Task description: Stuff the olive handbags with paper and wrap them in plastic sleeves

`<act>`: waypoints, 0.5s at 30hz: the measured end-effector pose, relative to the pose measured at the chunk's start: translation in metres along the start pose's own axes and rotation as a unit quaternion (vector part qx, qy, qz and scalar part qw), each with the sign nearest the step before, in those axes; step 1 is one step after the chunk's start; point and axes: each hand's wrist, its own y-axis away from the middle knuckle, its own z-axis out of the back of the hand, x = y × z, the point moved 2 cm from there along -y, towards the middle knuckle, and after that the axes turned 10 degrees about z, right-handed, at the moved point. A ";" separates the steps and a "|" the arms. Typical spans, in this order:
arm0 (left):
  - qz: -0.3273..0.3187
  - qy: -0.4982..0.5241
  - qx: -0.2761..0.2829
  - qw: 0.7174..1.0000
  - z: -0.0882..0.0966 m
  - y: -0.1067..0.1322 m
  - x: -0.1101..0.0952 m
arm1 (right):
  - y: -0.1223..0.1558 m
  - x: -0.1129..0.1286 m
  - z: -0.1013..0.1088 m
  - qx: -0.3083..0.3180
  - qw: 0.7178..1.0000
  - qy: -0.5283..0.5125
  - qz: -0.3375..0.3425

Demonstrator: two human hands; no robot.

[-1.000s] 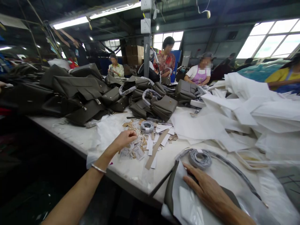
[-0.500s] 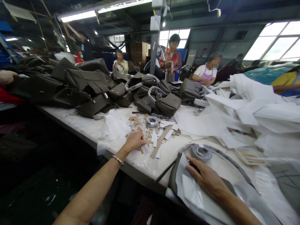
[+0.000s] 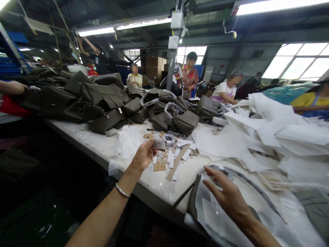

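Note:
Between thumb and fingers, my left hand [image 3: 144,153] pinches a small clear plastic packet [image 3: 159,143] with something brownish inside, raised over a heap of tags, strings and card strips [image 3: 177,156]. My right hand [image 3: 226,192] is open, fingers apart, above a dark handbag [image 3: 192,202] at the table's near edge. Translucent wrapping [image 3: 213,209] covers much of that bag. Its wrapped strap [image 3: 259,185] curves out to the right across the table. A wrapped coil, partly hidden behind my right fingers, lies at the bag's top.
Dark handbags [image 3: 102,94] pile up along the far side of the white table [image 3: 84,137]. White sheets [image 3: 282,127] are heaped at right, near a shallow tray [image 3: 272,180]. A wrapped coil [image 3: 169,139] lies by the tags. Several people work beyond; another person's arm [image 3: 12,87] reaches in at left.
My left hand has lifted from the heap with the small plastic packet in its fingers. The right hand has risen slightly off the bag, its fingers spreading. The view has tilted up a little.

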 end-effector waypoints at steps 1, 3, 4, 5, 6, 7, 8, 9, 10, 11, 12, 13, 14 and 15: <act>0.020 0.039 0.008 0.999 -0.009 0.002 0.003 | -0.005 0.014 -0.003 0.013 0.998 -0.049 -0.034; 0.062 0.107 0.030 0.992 -0.030 0.008 0.009 | -0.013 0.042 -0.011 0.035 0.982 -0.159 -0.099; 0.083 0.137 0.042 0.986 -0.042 0.012 0.013 | -0.017 0.054 -0.015 0.040 0.966 -0.220 -0.130; 0.102 0.163 0.055 0.980 -0.053 0.016 0.017 | -0.020 0.065 -0.020 0.039 0.946 -0.281 -0.159; 0.119 0.187 0.067 0.973 -0.063 0.021 0.020 | -0.022 0.073 -0.025 0.036 0.922 -0.340 -0.184; 0.132 0.207 0.077 0.966 -0.074 0.025 0.023 | -0.024 0.080 -0.029 0.033 0.895 -0.395 -0.204; 0.143 0.225 0.086 0.960 -0.083 0.029 0.026 | -0.025 0.084 -0.033 0.030 0.869 -0.443 -0.220; 0.153 0.241 0.092 0.954 -0.091 0.033 0.028 | -0.025 0.087 -0.035 0.030 0.843 -0.484 -0.232; 0.161 0.255 0.098 0.948 -0.099 0.035 0.030 | -0.025 0.088 -0.037 0.030 0.820 -0.518 -0.241; 0.168 0.269 0.101 0.943 -0.107 0.038 0.032 | -0.024 0.088 -0.038 0.029 0.801 -0.543 -0.251; 0.178 0.284 0.099 0.937 -0.114 0.039 0.034 | -0.023 0.088 -0.037 0.025 0.787 -0.558 -0.260; 0.189 0.299 0.093 0.931 -0.120 0.041 0.036 | -0.022 0.087 -0.036 0.019 0.780 -0.564 -0.270; 0.199 0.312 0.081 0.925 -0.126 0.042 0.038 | -0.020 0.087 -0.035 0.010 0.779 -0.562 -0.279; 0.208 0.319 0.068 0.922 -0.131 0.044 0.040 | -0.019 0.087 -0.033 -0.002 0.781 -0.553 -0.290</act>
